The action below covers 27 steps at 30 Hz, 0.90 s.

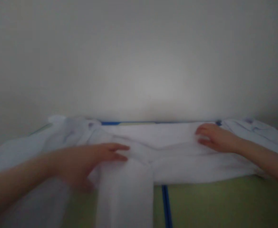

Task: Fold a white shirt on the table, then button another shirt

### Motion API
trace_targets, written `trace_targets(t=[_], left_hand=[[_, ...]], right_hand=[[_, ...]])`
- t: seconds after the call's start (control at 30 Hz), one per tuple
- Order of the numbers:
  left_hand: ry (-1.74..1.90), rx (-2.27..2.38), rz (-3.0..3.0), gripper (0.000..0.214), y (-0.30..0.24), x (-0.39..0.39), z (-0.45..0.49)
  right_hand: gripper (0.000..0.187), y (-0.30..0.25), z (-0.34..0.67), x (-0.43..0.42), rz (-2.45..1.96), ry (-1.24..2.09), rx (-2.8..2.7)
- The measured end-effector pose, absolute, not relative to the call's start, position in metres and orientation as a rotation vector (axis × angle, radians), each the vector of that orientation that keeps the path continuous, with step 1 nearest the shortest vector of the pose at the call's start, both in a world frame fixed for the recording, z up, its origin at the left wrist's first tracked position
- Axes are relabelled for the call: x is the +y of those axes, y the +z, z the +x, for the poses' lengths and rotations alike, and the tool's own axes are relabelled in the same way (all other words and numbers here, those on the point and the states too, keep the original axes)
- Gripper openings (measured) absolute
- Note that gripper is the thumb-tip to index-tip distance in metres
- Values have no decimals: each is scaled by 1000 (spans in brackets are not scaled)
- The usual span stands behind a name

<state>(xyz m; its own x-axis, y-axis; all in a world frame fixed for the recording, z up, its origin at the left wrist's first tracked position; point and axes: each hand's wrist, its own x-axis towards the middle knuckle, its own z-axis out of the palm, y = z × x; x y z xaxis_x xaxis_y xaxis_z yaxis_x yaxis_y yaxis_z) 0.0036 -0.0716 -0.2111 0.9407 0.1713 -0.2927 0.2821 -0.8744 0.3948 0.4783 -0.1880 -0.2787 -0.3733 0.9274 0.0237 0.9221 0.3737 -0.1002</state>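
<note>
A white garment (172, 152) lies spread and partly folded across a green surface (224, 202). My left hand (88, 161) rests flat on its left part, fingers stretched out toward the middle. My right hand (215, 137) presses on the garment's far right part, fingers slightly curled against the cloth. A long white strip of the garment (126, 193) hangs toward me between the hands. The picture is blurred.
A blue line (166, 205) runs along the green surface toward me, and a blue edge (110, 123) shows at the back. A plain pale wall (139, 57) stands right behind the surface. More pale cloth (260, 129) lies at the far right.
</note>
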Motion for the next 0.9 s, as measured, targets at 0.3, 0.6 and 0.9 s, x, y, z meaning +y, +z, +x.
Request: trace_targets(t=[0.3, 0.6, 0.9], left_hand=[[127, 215, 2367, 23, -256, -112, 8], [644, 981, 1848, 26, -265, -42, 26], [589, 1158, 2013, 38, -274, -17, 38]], right_hand=[[54, -272, 389, -243, -1707, 642, -2472], [30, -292, 456, -230, -1922, 1004, -2321], [28, -272, 474, -206, -1883, 839, -2271]])
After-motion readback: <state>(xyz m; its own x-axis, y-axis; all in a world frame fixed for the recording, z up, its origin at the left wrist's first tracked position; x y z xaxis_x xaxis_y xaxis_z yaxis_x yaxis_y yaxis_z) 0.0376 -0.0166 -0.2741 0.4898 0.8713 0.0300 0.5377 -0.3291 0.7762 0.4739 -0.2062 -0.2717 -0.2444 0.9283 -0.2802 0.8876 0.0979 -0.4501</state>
